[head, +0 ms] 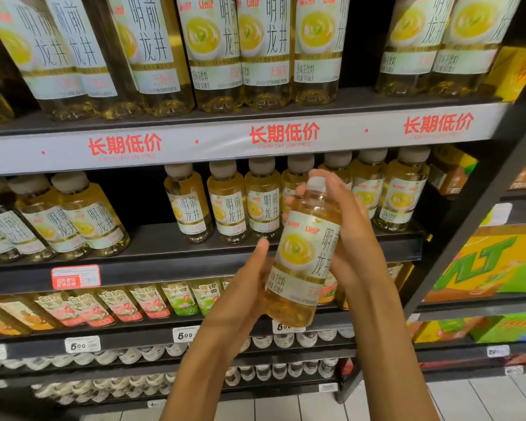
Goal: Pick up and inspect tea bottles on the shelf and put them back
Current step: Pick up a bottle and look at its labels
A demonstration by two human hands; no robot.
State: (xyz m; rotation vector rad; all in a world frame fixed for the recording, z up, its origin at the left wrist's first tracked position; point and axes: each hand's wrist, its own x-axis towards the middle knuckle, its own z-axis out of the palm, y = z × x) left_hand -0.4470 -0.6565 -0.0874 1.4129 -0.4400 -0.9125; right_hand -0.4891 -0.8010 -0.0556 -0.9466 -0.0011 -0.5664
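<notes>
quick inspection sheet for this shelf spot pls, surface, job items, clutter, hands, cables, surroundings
surface: dark store shelf with a gap between bottle groups
job's things: tea bottle held off the shelf, tilted, label toward camera; row of matching tea bottles standing on the shelf behind it
clutter: red price tag on the shelf edge; small labelled bottles on the shelf below
grippers: left hand supports the bottle's lower part; right hand wraps its upper part
cables: nothing seen
surroundings: larger tea bottles on the shelf above; white price banner with red print; yellow and green cartons on the right; tiled floor
</notes>
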